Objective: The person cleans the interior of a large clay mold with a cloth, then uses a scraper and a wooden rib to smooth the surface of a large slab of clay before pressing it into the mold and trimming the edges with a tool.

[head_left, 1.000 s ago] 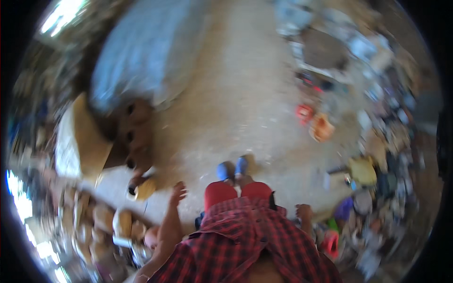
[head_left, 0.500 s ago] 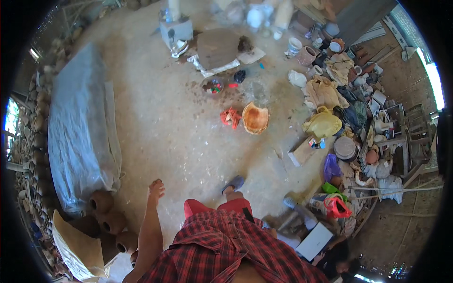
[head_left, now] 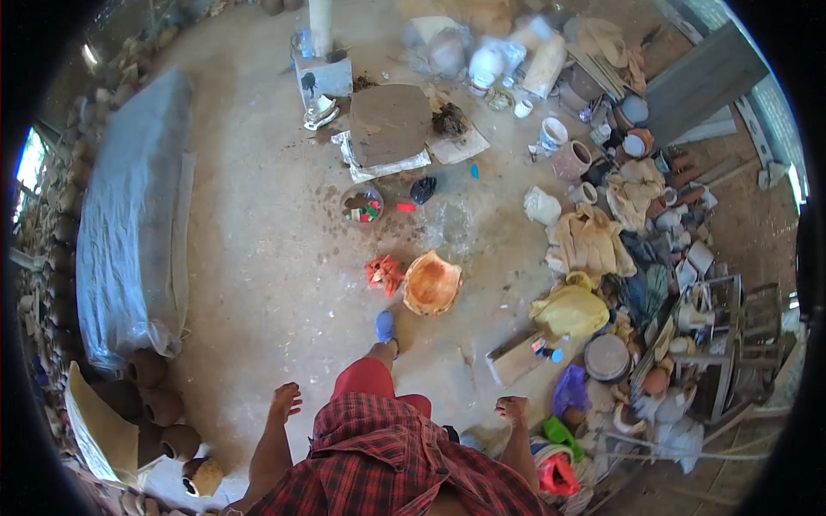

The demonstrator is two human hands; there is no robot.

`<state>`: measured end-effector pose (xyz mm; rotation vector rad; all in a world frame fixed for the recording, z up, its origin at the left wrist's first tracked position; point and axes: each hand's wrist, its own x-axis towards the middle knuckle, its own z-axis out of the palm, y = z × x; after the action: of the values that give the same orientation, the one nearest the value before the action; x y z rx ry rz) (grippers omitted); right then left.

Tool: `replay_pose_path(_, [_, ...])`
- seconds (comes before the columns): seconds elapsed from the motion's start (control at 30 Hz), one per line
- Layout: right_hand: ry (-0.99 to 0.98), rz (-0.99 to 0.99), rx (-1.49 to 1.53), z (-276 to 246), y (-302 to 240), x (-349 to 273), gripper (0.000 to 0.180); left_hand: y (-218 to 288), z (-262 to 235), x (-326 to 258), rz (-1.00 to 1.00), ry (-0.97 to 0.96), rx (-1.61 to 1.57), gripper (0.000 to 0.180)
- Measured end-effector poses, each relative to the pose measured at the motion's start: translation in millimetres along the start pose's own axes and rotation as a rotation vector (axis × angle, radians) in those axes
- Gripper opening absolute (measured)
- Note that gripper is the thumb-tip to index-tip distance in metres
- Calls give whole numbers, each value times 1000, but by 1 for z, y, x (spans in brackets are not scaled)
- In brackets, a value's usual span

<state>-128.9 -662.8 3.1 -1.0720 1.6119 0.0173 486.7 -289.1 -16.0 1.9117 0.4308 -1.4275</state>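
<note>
I stand on a concrete floor with my arms hanging out at my sides. My left hand (head_left: 286, 402) is empty, its fingers loosely bent and apart, over bare concrete. On the other side, my right hand (head_left: 512, 408) is half curled with no object visible in it, between a wooden block (head_left: 514, 358) and a green plastic bag (head_left: 564, 436). In front of my blue shoe (head_left: 386, 326) lies a broad orange-brown bowl-like vessel (head_left: 433, 284) with an uneven rim. Beside it is a crumpled red-orange cloth (head_left: 384, 274).
Farther ahead are a basin of small items (head_left: 361, 205), a black bag (head_left: 422, 190) and a large clay slab (head_left: 390, 125). A plastic-covered stack (head_left: 133, 215) and round clay pots (head_left: 161, 406) line the left. Sacks (head_left: 589, 245), buckets and a wooden frame (head_left: 714, 344) crowd the right.
I have stepped forward, so the vessel and cloth are nearer to me. My right hand has come into view. The white box and the other person at lower right are out of view.
</note>
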Motion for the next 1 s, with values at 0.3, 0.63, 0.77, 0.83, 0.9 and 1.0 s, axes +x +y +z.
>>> replay_pose_path(0.3, [162,-393,8,-99,-224,153,10,222,176,86,200,-8,-266,54])
replay_pose_path(0.63, [-120,-419,-530,-149,-491,422,17,393,312,45,490,141,-586,65])
replay_pose_path(0.77, [-479,-503,-581,-135,-625,542,18,318,366,22,208,787,-637,60])
replay_pose_path(0.83, [-489,-453,-915,-144,-708,574,20,274,457,-22,54,890,-961,59])
replay_pose_path(0.9, [-481,-523,-1175,-151,-782,601,16,246,550,-68,-84,926,-1242,58])
replay_pose_path(1.0, [-528,-596,-1067,-147,-868,660,13,242,662,-102,-221,935,-1275,55])
